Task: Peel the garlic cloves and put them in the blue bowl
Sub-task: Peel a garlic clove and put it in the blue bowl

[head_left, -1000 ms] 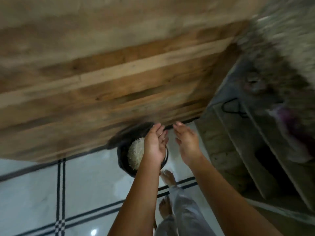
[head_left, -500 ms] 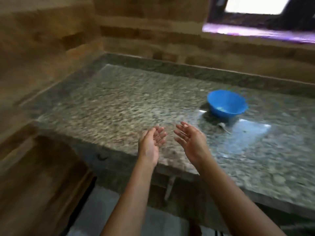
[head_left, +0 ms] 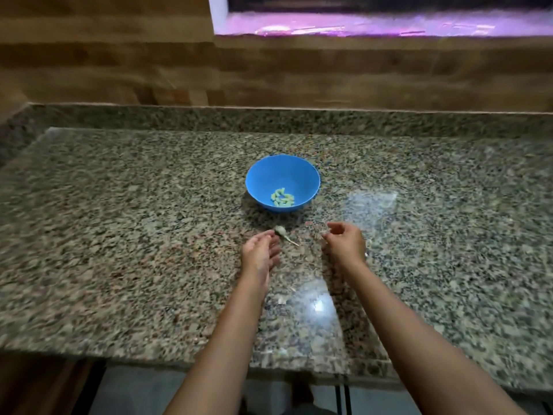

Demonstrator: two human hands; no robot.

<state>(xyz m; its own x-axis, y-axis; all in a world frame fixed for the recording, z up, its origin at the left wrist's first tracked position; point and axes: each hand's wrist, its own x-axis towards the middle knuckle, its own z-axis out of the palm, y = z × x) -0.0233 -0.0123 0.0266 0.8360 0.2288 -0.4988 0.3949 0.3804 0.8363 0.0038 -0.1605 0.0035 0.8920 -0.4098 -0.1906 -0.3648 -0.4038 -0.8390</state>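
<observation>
A blue bowl point(head_left: 282, 182) stands on the granite counter point(head_left: 119, 235) and holds several peeled garlic cloves point(head_left: 282, 199). In front of it lies a small pale garlic piece with a thin stalk point(head_left: 282, 233). My left hand point(head_left: 260, 254) hovers just left of that piece, fingers relaxed, fingertips close to it. My right hand point(head_left: 344, 242) is to its right, fingers loosely curled; a tiny pale scrap shows at its fingertips, but whether it is pinched is unclear.
A raised granite ledge point(head_left: 269, 118) and a wooden wall point(head_left: 269, 73) bound the counter at the back. A window sill point(head_left: 374, 26) glows purple above. The counter's front edge point(head_left: 179, 359) runs below my forearms, with floor beneath.
The view swung from the floor and a dark pan of rice up to the counter. Both hands moved forward over the counter toward the garlic piece by the bowl.
</observation>
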